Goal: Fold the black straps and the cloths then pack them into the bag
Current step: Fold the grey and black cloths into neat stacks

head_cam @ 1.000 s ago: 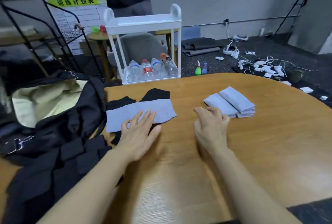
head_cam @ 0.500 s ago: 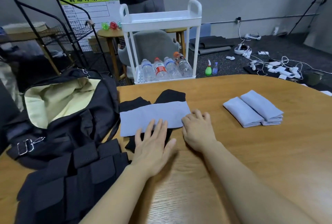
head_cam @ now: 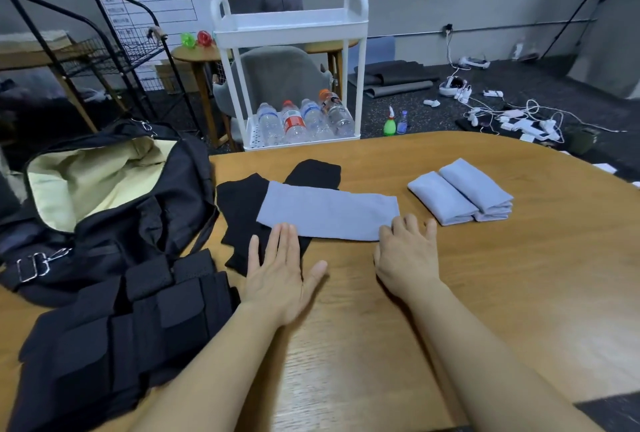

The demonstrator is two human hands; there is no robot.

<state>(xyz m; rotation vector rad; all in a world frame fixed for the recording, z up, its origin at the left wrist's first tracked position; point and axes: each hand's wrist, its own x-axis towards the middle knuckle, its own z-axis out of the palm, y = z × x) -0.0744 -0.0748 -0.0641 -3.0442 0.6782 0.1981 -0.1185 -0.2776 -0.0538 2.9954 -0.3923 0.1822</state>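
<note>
Two grey cloths [head_cam: 460, 194] are already lying folded, side by side, on the right part of the table [head_cam: 485, 293]. A third grey cloth [head_cam: 329, 215] is lying near the middle as a long strip, so I think it is only half folded. It is resting across black straps [head_cam: 242, 209], which are spread flat under it and do not look folded yet.

The person is reaching to this cloth with both hands. The left hand [head_cam: 280, 275] is lying flat with fingers open, fingertips touching the near edge of the cloth and the strap below it. The right hand [head_cam: 407, 255] is touching the right end of the cloth with loosely bent fingers, gripping nothing as far as I can see.

The bag [head_cam: 104, 203] is standing open at the left, its pale lining showing; nothing packed is visible inside. A black vest [head_cam: 121, 327] is lying before it. So, in my judgement, packing is not started.
</note>
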